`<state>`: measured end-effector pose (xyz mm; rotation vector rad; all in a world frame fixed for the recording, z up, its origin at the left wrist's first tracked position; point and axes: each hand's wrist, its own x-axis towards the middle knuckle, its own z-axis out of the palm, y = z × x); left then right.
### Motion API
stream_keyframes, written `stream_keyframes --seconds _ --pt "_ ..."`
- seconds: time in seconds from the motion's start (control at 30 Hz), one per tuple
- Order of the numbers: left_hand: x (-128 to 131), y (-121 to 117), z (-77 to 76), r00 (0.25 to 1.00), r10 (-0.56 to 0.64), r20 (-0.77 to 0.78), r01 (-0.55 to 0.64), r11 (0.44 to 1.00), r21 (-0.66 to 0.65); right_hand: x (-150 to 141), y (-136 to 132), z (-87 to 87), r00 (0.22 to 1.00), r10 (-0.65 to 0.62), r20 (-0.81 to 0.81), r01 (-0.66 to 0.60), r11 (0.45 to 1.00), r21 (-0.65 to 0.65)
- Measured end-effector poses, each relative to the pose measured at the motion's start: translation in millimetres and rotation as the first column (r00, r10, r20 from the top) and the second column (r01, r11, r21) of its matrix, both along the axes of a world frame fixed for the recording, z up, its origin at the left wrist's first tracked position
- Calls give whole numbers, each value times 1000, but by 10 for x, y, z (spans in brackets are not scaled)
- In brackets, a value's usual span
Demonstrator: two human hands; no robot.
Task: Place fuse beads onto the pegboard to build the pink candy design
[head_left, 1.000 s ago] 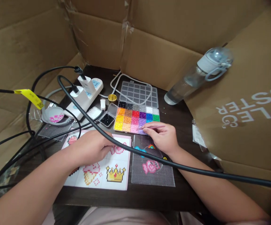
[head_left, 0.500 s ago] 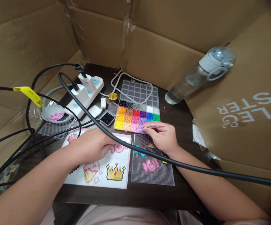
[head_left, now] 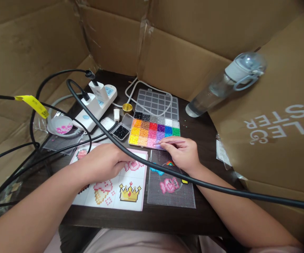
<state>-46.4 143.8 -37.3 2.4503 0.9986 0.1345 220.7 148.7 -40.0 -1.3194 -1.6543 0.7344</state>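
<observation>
My right hand [head_left: 183,153] is closed on pink tweezers [head_left: 171,142], whose tips are over the pink beads [head_left: 151,142] in the front row of the bead box [head_left: 140,144]. My left hand [head_left: 110,161] rests on the pattern sheet [head_left: 115,207], its fingers curled near the printed pink candy [head_left: 134,166]; the black cable partly hides the fingertips, and I see nothing in them. Below my right hand lies a clear pegboard [head_left: 167,202] bearing a pink bead candy [head_left: 168,185], a blue bead piece [head_left: 156,168] and a small rainbow [head_left: 170,163].
A thick black cable [head_left: 167,171] crosses in front of both hands. Behind are a power strip [head_left: 86,121], a small box of black beads [head_left: 120,132], a gold cup [head_left: 127,108] and the box's lid [head_left: 154,102]. A water bottle [head_left: 215,91] stands right. Cardboard walls [head_left: 173,56] surround the table.
The view has shifted very slightly. Both hands stay essentially where they were, with the tweezers still at the pink beads.
</observation>
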Motion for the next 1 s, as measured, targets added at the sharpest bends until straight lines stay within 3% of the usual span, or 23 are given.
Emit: stream_keyframes --seconds 0.37,0.57,0.73,1.0 --pt "9 -6 23 1000 16 4 -16 1000 -20 14 -24 38 999 -39 24 38 999 24" --pt "10 -13 11 999 43 -12 -44 998 -49 80 -125 260 995 -98 30 94 989 115" --pt "25 -4 29 998 49 -28 -51 996 -67 233 -417 344 995 -90 -35 94 980 175" --pt "21 4 -16 998 48 -30 -50 997 -65 525 -1046 81 994 -112 13 110 991 81"
